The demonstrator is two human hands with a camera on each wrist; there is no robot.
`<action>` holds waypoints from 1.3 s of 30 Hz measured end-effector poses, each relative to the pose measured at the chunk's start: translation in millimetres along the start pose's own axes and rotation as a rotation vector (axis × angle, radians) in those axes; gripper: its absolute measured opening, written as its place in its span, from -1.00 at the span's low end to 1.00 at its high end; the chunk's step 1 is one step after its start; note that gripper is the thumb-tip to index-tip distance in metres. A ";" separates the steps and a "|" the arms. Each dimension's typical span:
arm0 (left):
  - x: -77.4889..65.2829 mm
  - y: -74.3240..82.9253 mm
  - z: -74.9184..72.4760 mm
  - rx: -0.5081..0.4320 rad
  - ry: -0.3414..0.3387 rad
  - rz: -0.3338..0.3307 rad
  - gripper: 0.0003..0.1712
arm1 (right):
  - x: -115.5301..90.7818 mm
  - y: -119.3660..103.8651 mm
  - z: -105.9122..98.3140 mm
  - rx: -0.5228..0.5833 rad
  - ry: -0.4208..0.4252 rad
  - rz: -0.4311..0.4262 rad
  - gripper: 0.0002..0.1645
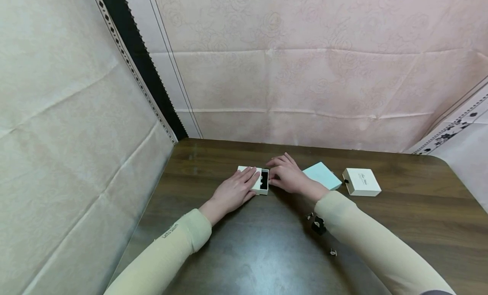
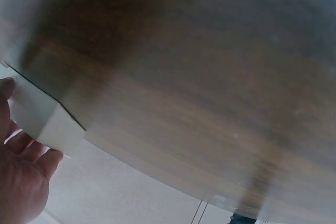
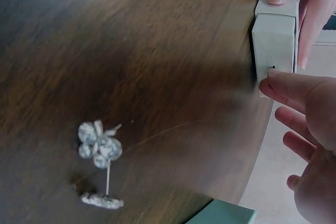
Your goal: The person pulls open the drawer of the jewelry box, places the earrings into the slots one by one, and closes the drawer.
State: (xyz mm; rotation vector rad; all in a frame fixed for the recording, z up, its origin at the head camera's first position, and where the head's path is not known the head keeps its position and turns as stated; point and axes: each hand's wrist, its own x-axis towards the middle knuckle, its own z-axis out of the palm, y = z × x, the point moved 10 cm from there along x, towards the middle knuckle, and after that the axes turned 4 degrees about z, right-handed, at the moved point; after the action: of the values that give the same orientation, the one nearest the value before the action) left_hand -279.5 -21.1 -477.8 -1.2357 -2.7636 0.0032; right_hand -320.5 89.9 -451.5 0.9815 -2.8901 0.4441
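A small white drawer box [image 1: 258, 192] lies on the table with its drawer [image 1: 265, 191] partly out to the right, showing a black inside. My left hand [image 1: 234, 190] grips the outer sleeve, fingers across the top and thumb along the near side. In the left wrist view, fingertips wrap round the white box [image 2: 65, 135]. My right hand [image 1: 287, 176] is at the drawer's outer end. Its thumb and forefinger pinch the small dark pull tab [image 3: 273, 67] in the right wrist view, while the other fingers stay loosely bent.
Beside my right wrist lies a light blue box [image 1: 322, 175]. A second white box [image 1: 362, 182] with lettering stands farther right. Near my right forearm are a black piece [image 1: 318, 225] and small sparkling jewellery, including a clear-stone piece [image 3: 100, 145]. Cloth [image 1: 305, 83] hangs behind the table.
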 end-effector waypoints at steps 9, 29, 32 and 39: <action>-1.1 -0.7 -2.0 -0.012 0.017 -0.006 -0.26 | 3.6 -1.1 2.9 -0.010 -0.007 0.000 -0.75; -2.0 -1.6 -2.8 -0.027 0.034 0.010 -0.29 | 9.0 -6.5 4.5 0.018 -0.023 0.008 -0.77; -2.9 -1.3 -4.1 -0.032 0.039 0.014 -0.30 | 10.2 -6.8 5.1 0.021 -0.026 0.011 -0.76; -3.2 -1.0 -5.2 -0.047 0.049 0.023 -0.30 | 15.0 -4.4 10.7 0.036 -0.038 0.024 -0.75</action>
State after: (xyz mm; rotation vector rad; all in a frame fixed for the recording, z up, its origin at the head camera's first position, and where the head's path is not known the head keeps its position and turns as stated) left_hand -277.6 -24.3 -472.9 -1.2605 -2.7229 -0.0886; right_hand -329.4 74.7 -458.5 0.9710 -2.9405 0.4865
